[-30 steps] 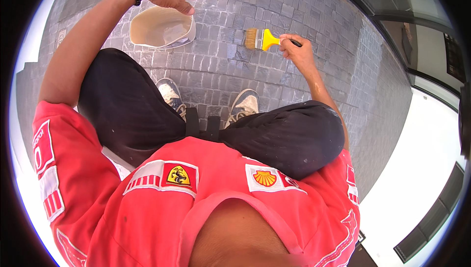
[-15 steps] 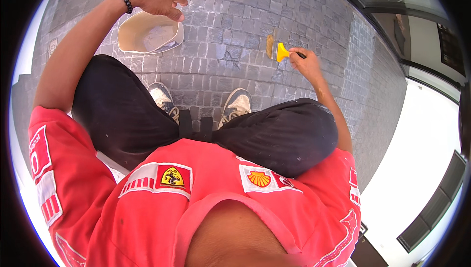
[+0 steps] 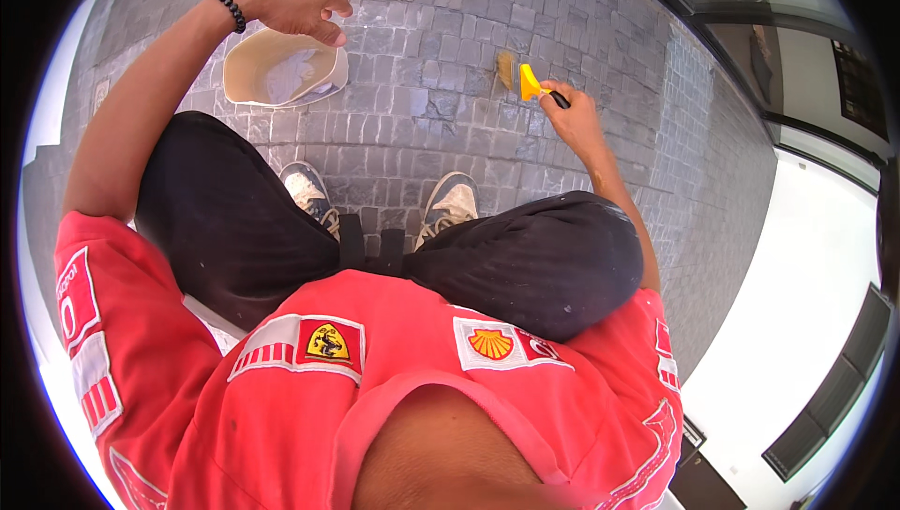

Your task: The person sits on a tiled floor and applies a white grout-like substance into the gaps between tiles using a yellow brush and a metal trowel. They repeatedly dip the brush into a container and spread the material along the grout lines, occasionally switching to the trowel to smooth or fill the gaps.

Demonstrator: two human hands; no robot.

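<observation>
My right hand (image 3: 574, 118) is closed round the black handle of a wide paintbrush (image 3: 529, 84) with a yellow ferrule end. Its tan bristles point left, over the grey stone paving (image 3: 441, 107); I cannot tell whether they touch it. Above and just beyond a cream bucket (image 3: 234, 76), my left hand (image 3: 292, 6) hangs with its fingers loosely bent and apart, holding nothing. Pale, whitish contents show inside the bucket, their kind unclear. A dark beaded bracelet (image 3: 228, 7) circles the left wrist.
My two shoes (image 3: 450, 199) stand on the paving between my bent knees in black trousers (image 3: 553, 257). At the right runs a white wall (image 3: 741, 322), and a dark-framed glass front (image 3: 787, 32) borders the paving at the far right.
The brush has moved a little left and turned in my right hand, so its yellow part stands more edge-on. My left hand has shifted slightly left and down.
</observation>
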